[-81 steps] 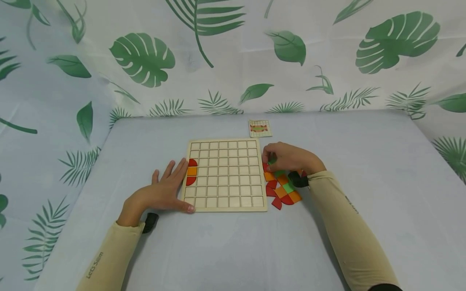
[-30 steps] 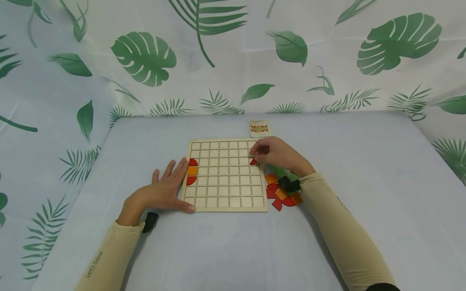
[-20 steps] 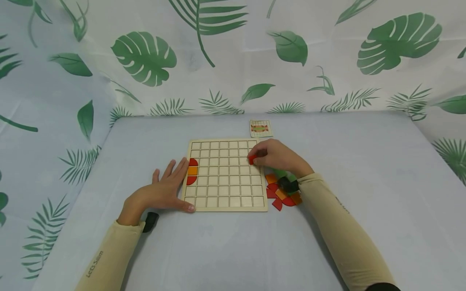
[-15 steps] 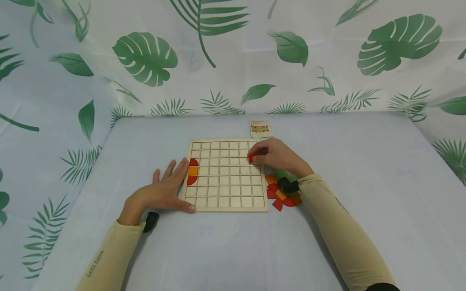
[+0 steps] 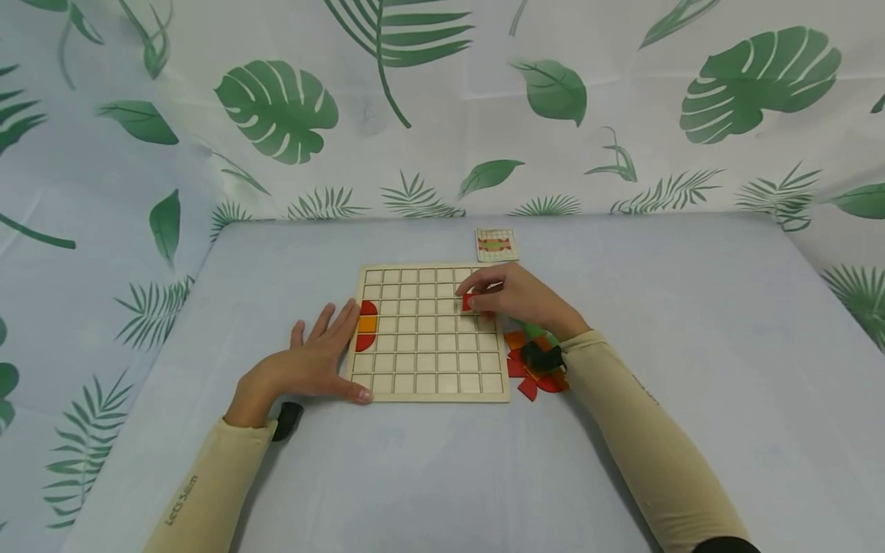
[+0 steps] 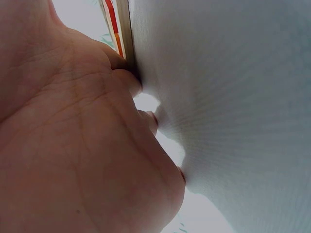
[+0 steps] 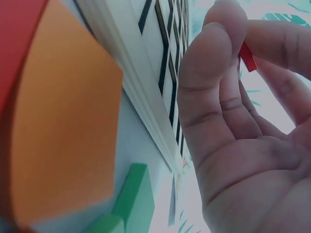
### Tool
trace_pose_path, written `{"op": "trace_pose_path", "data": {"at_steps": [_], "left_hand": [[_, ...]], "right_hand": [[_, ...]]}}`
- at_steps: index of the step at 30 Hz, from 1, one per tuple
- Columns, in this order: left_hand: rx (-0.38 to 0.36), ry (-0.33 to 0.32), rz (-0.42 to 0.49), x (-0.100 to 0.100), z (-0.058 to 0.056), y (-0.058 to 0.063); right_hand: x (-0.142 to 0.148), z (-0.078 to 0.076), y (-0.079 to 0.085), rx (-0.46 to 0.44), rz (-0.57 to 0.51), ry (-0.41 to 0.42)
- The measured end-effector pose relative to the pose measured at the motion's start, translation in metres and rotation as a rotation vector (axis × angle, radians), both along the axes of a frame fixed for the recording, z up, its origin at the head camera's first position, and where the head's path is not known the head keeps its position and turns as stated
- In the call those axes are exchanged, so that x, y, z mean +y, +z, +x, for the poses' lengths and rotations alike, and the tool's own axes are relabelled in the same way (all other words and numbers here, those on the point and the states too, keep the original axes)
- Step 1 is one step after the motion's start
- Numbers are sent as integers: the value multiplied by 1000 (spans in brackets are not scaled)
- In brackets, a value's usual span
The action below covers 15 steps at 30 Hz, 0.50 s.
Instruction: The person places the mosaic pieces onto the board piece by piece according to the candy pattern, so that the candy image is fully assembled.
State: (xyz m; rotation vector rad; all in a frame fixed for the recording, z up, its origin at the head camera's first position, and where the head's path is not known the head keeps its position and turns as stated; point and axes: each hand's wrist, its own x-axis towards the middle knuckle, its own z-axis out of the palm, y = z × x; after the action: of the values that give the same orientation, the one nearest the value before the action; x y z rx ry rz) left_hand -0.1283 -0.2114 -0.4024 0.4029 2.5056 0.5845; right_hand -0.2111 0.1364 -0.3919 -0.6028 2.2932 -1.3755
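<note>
A square wooden grid board lies flat on the table. Along its left side sit two red quarter-round tiles with an orange square tile between them. My left hand lies spread with straight fingers, fingertips and thumb touching the board's left edge. Over the right part of the grid, my right hand pinches a small red tile between thumb and fingers. In the right wrist view the red tile shows only in part, mostly hidden behind the fingers.
Loose red, orange and green tiles lie in a heap right of the board, partly under the right wrist. A pattern card with a red, orange and green figure lies behind the board. A leaf-printed cloth hangs at the back.
My right hand has come from the tile heap onto the board's right side with a red tile, then slid slightly left. The left hand has stayed at the board's edge.
</note>
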Motion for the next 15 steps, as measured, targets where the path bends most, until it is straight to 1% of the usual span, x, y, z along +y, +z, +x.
{"op": "trace_pose_path", "data": {"at_steps": [5,7,13,15], "left_hand": [[-1,1,7,-2,0,2],[0,-2,9,-3,-1,3],[-3,-6,13,-3,-1,1],[-4,-6,18,-3,0,1]], "right_hand": [[-7,1,1,-43,-45,22],[-9,1,2,-69,-65,45],[-13,-1,-3,-176,-107,122],[-17,-1,-3,-175,-107,141]]}}
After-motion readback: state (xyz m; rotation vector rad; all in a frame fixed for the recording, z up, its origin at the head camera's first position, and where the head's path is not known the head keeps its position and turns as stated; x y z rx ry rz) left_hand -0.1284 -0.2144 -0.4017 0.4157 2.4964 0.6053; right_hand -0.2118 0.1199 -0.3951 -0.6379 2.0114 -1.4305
